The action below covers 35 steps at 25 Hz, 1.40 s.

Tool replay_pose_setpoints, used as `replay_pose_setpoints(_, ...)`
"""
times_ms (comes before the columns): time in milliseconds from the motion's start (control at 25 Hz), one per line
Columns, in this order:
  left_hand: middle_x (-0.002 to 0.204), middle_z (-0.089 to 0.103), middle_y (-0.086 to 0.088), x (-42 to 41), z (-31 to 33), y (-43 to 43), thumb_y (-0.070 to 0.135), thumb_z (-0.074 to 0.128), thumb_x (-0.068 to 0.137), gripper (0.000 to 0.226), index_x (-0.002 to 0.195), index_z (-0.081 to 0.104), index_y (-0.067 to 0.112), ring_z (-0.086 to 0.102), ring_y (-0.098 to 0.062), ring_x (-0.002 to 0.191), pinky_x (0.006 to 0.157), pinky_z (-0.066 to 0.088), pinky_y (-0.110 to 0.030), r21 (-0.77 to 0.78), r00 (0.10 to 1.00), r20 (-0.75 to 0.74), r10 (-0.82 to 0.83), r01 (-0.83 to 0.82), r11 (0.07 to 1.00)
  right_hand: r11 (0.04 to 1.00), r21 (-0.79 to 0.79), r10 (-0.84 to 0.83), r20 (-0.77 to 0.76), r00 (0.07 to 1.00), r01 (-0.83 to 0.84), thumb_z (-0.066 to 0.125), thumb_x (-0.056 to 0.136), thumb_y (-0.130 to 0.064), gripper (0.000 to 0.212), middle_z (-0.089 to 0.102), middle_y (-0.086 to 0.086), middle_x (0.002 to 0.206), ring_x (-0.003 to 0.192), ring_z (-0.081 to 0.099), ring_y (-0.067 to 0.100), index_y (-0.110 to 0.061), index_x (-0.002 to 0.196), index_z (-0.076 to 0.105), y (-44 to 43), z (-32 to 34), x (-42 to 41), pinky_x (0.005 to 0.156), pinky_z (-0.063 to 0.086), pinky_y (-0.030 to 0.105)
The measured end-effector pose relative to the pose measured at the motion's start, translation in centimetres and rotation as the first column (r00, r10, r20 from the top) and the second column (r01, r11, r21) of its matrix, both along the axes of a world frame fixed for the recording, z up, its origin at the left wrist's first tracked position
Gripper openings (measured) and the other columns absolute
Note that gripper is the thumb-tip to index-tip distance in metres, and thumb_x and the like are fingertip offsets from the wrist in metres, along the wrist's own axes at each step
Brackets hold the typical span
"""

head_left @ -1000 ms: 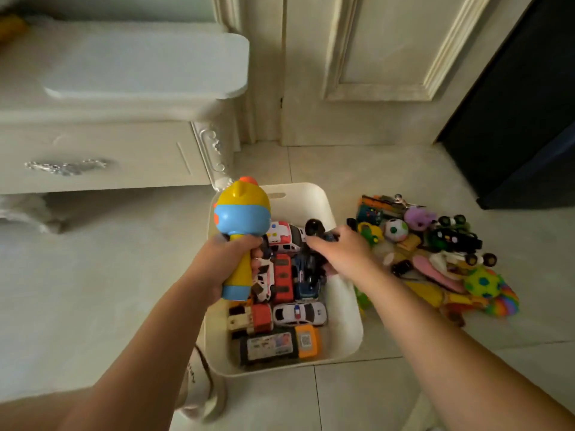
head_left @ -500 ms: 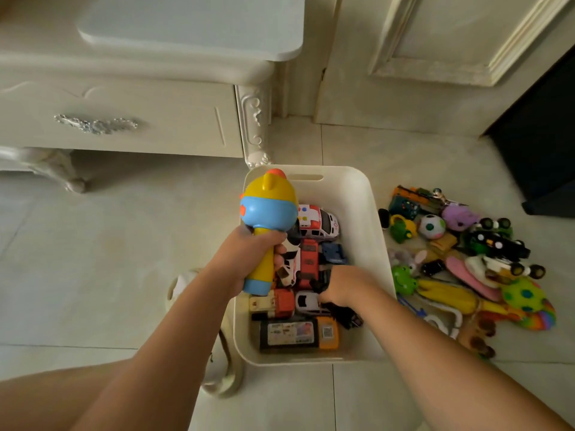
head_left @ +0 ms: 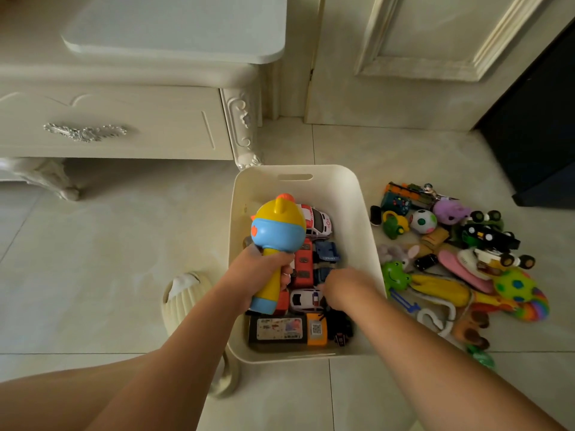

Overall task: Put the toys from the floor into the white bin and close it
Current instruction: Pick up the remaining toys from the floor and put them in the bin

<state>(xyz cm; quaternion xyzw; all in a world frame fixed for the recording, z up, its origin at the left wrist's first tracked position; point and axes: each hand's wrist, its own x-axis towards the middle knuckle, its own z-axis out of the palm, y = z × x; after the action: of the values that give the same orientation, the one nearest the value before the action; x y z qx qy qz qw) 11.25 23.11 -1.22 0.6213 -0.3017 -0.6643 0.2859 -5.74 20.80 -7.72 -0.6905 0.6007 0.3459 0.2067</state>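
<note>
Above the tiled floor [head_left: 124, 259], the left hand [head_left: 258, 272] clamps its fingers round a yellow-and-blue plastic toy [head_left: 277, 231]; the right hand [head_left: 348, 287] reaches into the white plastic bin [head_left: 357, 194], fingers hidden.

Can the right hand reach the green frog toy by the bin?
Probably yes. The right hand is low in the white bin, and the green frog lies uncovered just outside the wall beside it.

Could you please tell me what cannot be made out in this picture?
Head view:
1. Right hand: fingertips hidden behind its back, inside the white plastic bin; a grip cannot be told.
2. Whatever lies beneath the yellow and blue plastic toy that the left hand grips: covered.
3. Small green toy: partly behind the right forearm, unidentifiable.
</note>
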Motion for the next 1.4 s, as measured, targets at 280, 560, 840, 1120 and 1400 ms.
replay_pose_setpoints(280, 0.106, 0.068, -0.01, -0.1, -0.2, 0.4, 0.02, 0.074, 0.076, 0.063, 0.129, 0.041, 0.015, 0.068, -0.023, 0.093, 0.084, 0.058, -0.043, 0.034, 0.992, 0.102, -0.068, 0.065, 0.997, 0.5, 0.79, -0.751, 0.599, -0.276, 0.354, 0.051, 0.088, -0.027, 0.039, 0.062, 0.011, 0.1, 0.075, 0.063, 0.024, -0.014, 0.125, 0.05, 0.1, 5.1, 3.0, 0.074, 0.055, 0.044)
replay_pose_setpoints(560, 0.118, 0.058, -0.016, 1.2, 0.8, 0.4, 0.0, 0.05, 0.088, 0.043, 0.131, 0.051, 0.009, 0.056, -0.023, 0.093, 0.081, 0.051, -0.035, 0.083, 0.961, 0.271, -0.058, 0.037, 0.996, 0.538, 0.705, -0.789, 0.615, -0.019, 0.462, 0.079, 0.076, -0.011, 0.075, 0.06, 0.004, 0.122, 0.109, 0.061, 0.022, -0.024, 0.136, 0.036, 4.1, 0.3, 3.4, 0.084, 0.056, 0.041)
replay_pose_setpoints(840, 0.133, 0.053, -0.004, 0.7, 0.6, -0.8, 0.005, 0.045, 0.09, 0.052, 0.137, 0.049, 0.028, 0.052, -0.019, 0.107, 0.079, 0.041, -0.03, -0.087, 0.931, 0.354, 0.092, -0.065, 0.994, 0.808, 0.343, -0.553, 0.72, 0.419, 0.478, 0.067, 0.087, -0.019, 0.062, 0.057, 0.007, 0.131, 0.119, 0.055, 0.026, -0.018, 0.14, 0.035, 5.7, -2.4, 5.7, 0.097, 0.048, 0.039)
replay_pose_setpoints(1120, 0.122, 0.06, -0.008, -0.9, -0.2, -1.2, 0.004, 0.043, 0.092, 0.04, 0.129, 0.056, 0.015, 0.059, -0.023, 0.103, 0.087, 0.047, -0.036, -0.073, 0.937, 0.34, 0.08, -0.059, 0.996, 0.868, 0.271, -0.477, 0.687, 0.549, 0.415, 0.056, 0.09, -0.032, 0.047, 0.06, 0.009, 0.125, 0.113, 0.057, 0.029, -0.014, 0.132, 0.046, 4.8, -2.4, 5.2, 0.095, 0.047, 0.04)
replay_pose_setpoints(1400, 0.109, 0.068, 0.006, -11.9, 3.5, -4.0, 0.005, 0.044, 0.091, 0.033, 0.109, 0.066, 0.023, 0.063, -0.009, 0.101, 0.087, 0.053, -0.032, -0.36, 0.986, 0.122, 0.112, -0.061, 0.931, 0.495, 0.219, -0.333, 0.942, -0.05, 0.841, 0.049, 0.092, -0.019, 0.022, 0.071, 0.001, 0.088, 0.084, 0.069, 0.025, -0.033, 0.105, 0.06, 1.3, 7.1, -5.2, 0.081, 0.057, 0.047)
